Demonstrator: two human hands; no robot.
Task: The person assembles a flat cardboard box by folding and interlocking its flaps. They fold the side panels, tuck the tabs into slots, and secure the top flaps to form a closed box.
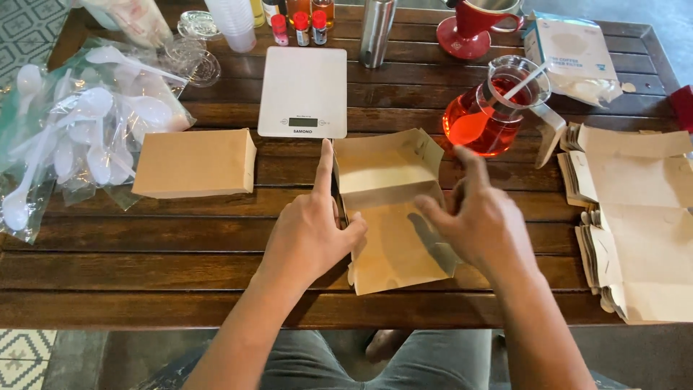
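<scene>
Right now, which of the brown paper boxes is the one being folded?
The half-open box between both hands; the closed box lies untouched to its left, and the flat stack sits right.

On the table (pixel 144 253) lay a closed box (pixel 193 162), scale (pixel 302 90), spoons (pixel 79 130), red-liquid jug (pixel 491 108), and flat cartons (pixel 635 217).

Left hand (pixel 312 232) flat, index finger extended forward; right hand (pixel 482 217) raised, fingers loosely spread.

Matt brown kraft-paper box (pixel 393 209), half folded; finished paper box (pixel 195 162), same finish. Dark slatted wooden table (pixel 180 253), slight sheen. Glossy white plastic spoons (pixel 86 123) in clear film. Glass carafe (pixel 491 108), brushed metal tumbler (pixel 377 29), smooth white scale (pixel 303 90).
</scene>
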